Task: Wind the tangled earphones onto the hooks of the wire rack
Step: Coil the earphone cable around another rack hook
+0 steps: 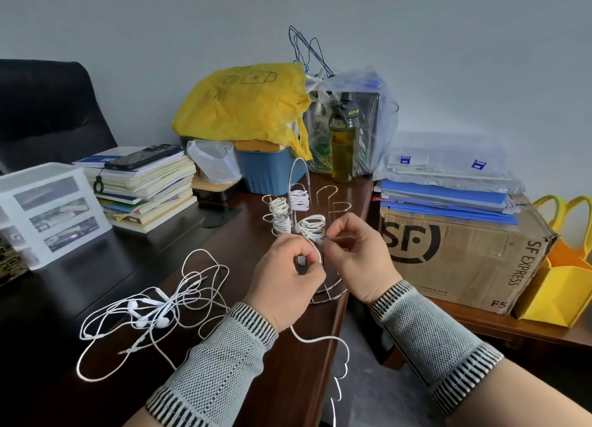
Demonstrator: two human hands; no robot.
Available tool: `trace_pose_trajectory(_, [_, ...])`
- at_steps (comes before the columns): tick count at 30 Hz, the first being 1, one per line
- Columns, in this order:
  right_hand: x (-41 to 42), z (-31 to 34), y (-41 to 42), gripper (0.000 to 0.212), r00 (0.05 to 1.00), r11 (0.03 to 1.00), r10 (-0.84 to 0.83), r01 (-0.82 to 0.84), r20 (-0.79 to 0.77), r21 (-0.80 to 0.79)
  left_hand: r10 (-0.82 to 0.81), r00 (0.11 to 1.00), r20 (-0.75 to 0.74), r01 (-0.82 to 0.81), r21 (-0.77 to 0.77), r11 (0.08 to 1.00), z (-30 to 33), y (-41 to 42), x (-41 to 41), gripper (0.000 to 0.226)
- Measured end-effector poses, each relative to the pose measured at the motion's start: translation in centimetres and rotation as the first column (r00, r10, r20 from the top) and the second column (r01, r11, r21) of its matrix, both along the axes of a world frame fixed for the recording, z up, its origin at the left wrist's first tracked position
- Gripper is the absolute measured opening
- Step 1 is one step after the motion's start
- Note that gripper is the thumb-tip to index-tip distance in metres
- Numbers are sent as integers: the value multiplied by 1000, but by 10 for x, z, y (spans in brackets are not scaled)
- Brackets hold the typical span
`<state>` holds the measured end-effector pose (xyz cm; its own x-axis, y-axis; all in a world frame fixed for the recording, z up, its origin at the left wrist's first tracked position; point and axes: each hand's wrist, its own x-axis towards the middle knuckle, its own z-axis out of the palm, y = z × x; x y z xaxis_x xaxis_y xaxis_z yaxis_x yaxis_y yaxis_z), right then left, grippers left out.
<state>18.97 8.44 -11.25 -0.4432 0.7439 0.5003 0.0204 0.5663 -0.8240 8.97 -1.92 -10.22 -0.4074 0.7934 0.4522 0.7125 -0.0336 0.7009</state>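
A chrome wire rack [300, 183] stands near the right edge of the dark desk. Several of its hooks carry wound white earphone coils [312, 226]; two hooks at the right are bare. In front of the rack, my left hand [285, 279] pinches a white earphone cord [323, 340] whose loose end hangs over the desk edge. My right hand [358, 257] pinches the same cord close to a low hook, which my hands partly hide. A tangle of white earphones [150, 311] lies on the desk to the left.
A stack of books with a phone [144, 157] on top and a white drawer unit [48, 209] stand at the left. Behind the rack are a blue bin [266, 173], a yellow bag and a bottle [343, 145]. A cardboard box [461, 253] sits right.
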Motion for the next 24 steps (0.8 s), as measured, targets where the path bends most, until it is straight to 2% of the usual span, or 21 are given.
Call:
trace_pose_trajectory(3, [4,-3,-6,40,996,980,52,-64,69,186,-9,999,-41,8,-19,1000,-1,0,2,32])
trace_pose_trajectory(6, [6,-5,-8,41,991,943,86,-115,106,312,-10,995,-101,5,-51,999,0,0,3,37])
trace_pose_trajectory(8, [6,-6,-5,33,992,939,79,-108,100,327,-7,991,-133,-2,-64,998,3,0,4,30])
trace_pose_trajectory(11, [5,-4,-2,20,997,952,37,-58,75,302,24,996,-91,-27,-33,999,8,-3,3,14])
trace_pose_trajectory(14, [6,0,-4,25,999,984,44,-45,13,174,80,997,-23,-80,1,997,14,-6,-1,17])
trace_pose_trajectory(17, [4,4,-6,25,995,997,61,-64,-80,-32,83,995,53,-79,-69,994,17,-11,-7,20])
trace_pose_trajectory(21, [5,7,-6,11,973,954,111,-161,-201,-252,38,999,-7,-39,-143,989,23,-15,-18,20])
trace_pose_trajectory(24, [3,5,-3,9,959,896,119,-215,-255,-389,38,998,46,-33,-120,992,32,-12,-20,16])
